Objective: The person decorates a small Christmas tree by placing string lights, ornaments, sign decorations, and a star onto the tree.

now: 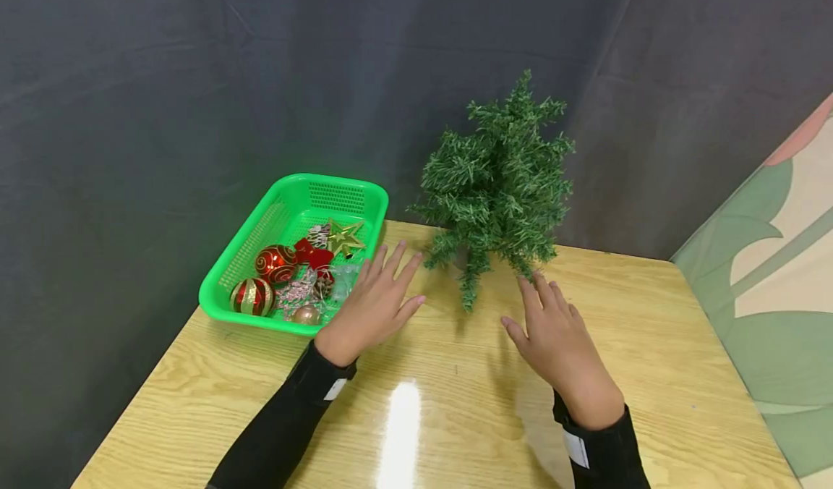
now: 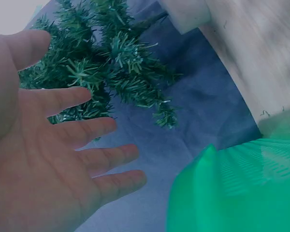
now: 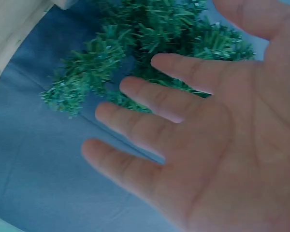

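Note:
A small green artificial Christmas tree [image 1: 501, 185] stands upright at the back of the wooden table. My left hand [image 1: 374, 301], fingers spread and holding nothing, hovers between the tree and the green basket [image 1: 215, 297], overlapping the basket's right side in the head view. In front of the tree's lower right branches is my right hand [image 1: 562, 344], also with nothing in it, its fingertips close to the lowest twigs. Both wrist views show bare palms, the left palm [image 2: 43, 159] and the right palm [image 3: 222, 150], with tree branches behind the fingers.
Inside the basket lie two red and gold baubles [image 1: 276, 264], a gold star [image 1: 345, 238], a red bow [image 1: 315, 254], a pinecone [image 1: 322, 285] and a pale gold ball [image 1: 306, 315]. A dark cloth [image 1: 195, 77] hangs behind the table [image 1: 455, 402]; a leaf-patterned surface [image 1: 781, 294] is at right.

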Tool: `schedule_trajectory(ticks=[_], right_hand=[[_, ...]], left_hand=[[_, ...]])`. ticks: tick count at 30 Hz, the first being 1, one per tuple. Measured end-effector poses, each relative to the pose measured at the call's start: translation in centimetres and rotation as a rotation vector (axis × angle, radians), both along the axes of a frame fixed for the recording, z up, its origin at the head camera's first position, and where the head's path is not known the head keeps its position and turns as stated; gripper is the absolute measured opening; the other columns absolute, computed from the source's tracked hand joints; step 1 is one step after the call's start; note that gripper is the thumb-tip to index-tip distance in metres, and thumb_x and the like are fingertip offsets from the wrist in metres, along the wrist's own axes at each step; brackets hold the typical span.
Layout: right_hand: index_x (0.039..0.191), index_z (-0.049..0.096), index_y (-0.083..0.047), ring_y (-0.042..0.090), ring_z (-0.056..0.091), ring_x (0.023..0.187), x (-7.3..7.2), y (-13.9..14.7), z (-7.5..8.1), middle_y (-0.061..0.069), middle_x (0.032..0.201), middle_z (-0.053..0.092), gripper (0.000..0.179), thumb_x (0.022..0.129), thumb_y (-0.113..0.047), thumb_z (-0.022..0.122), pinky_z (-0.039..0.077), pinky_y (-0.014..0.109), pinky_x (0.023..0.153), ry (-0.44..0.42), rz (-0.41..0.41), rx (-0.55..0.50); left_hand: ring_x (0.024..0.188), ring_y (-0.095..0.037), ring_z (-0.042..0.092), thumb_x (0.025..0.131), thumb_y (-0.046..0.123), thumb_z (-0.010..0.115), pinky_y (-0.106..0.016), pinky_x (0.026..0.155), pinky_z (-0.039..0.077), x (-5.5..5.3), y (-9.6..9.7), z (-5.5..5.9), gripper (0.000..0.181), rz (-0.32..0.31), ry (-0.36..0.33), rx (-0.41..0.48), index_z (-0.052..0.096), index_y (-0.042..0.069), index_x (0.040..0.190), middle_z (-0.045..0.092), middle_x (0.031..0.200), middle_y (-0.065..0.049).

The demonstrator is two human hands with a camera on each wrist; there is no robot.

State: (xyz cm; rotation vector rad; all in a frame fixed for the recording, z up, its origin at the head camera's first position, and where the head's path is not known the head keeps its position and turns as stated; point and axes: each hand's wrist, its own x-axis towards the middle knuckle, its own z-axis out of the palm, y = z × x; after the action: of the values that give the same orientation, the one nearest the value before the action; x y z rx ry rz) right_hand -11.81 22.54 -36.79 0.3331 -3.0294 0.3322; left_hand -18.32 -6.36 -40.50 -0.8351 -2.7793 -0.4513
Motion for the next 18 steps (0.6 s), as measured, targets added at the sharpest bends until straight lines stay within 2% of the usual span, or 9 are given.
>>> schedule_trajectory(ticks=[5, 8, 12, 16, 18], right_hand=[[0.145, 0.052, 0.004, 0.045, 0.061, 0.124, 0.4, -1.7, 0.5, 0.028, 0.143, 0.056, 0.056, 0.1, -0.023, 0.07, 0.053, 0.058, 0.097, 0.238, 0.111, -0.002], [0.138, 0.061, 0.002, 0.039, 0.069, 0.112, 0.0, -3.4, 1.1, 0.023, 0.132, 0.065, 0.046, 0.098, -0.02, 0.071, 0.057, 0.052, 0.088, 0.341, 0.189, -0.008], [0.127, 0.069, -0.001, 0.033, 0.072, 0.101, -1.3, -5.9, 1.9, 0.018, 0.12, 0.072, 0.033, 0.098, -0.016, 0.07, 0.06, 0.046, 0.083, 0.456, 0.304, -0.011], [0.122, 0.071, -0.003, 0.03, 0.072, 0.099, -3.1, -8.3, 2.1, 0.015, 0.117, 0.073, 0.026, 0.1, -0.015, 0.065, 0.06, 0.042, 0.08, 0.497, 0.402, -0.028], [0.124, 0.071, -0.004, 0.029, 0.071, 0.102, -4.1, -9.5, 2.0, 0.013, 0.118, 0.072, 0.026, 0.101, -0.014, 0.063, 0.06, 0.041, 0.083, 0.474, 0.437, -0.039]], left_hand=[[0.153, -0.048, 0.028, 0.108, 0.043, 0.054, -0.062, 0.12, 0.032, 0.7, -1.0, 1.2, 0.064, 0.021, 0.0, -0.023, 0.037, 0.01, 0.16, 0.03, 0.166, -0.024], [0.149, -0.046, 0.038, 0.107, 0.039, 0.058, -0.057, 0.12, 0.035, 1.2, -2.6, 2.4, 0.062, 0.043, 0.003, -0.053, 0.042, 0.007, 0.157, 0.036, 0.162, -0.025], [0.141, -0.044, 0.049, 0.104, 0.035, 0.063, -0.057, 0.112, 0.044, 1.3, -5.1, 4.0, 0.058, 0.061, 0.034, -0.079, 0.049, 0.002, 0.151, 0.047, 0.154, -0.028], [0.136, -0.045, 0.053, 0.104, 0.03, 0.064, -0.058, 0.108, 0.047, 0.7, -7.5, 5.2, 0.051, 0.087, 0.014, -0.103, 0.056, -0.002, 0.143, 0.053, 0.146, -0.029], [0.131, -0.046, 0.055, 0.105, 0.027, 0.063, -0.058, 0.105, 0.049, 0.1, -8.6, 5.7, 0.048, 0.093, -0.035, -0.115, 0.057, -0.004, 0.14, 0.056, 0.142, -0.029]])
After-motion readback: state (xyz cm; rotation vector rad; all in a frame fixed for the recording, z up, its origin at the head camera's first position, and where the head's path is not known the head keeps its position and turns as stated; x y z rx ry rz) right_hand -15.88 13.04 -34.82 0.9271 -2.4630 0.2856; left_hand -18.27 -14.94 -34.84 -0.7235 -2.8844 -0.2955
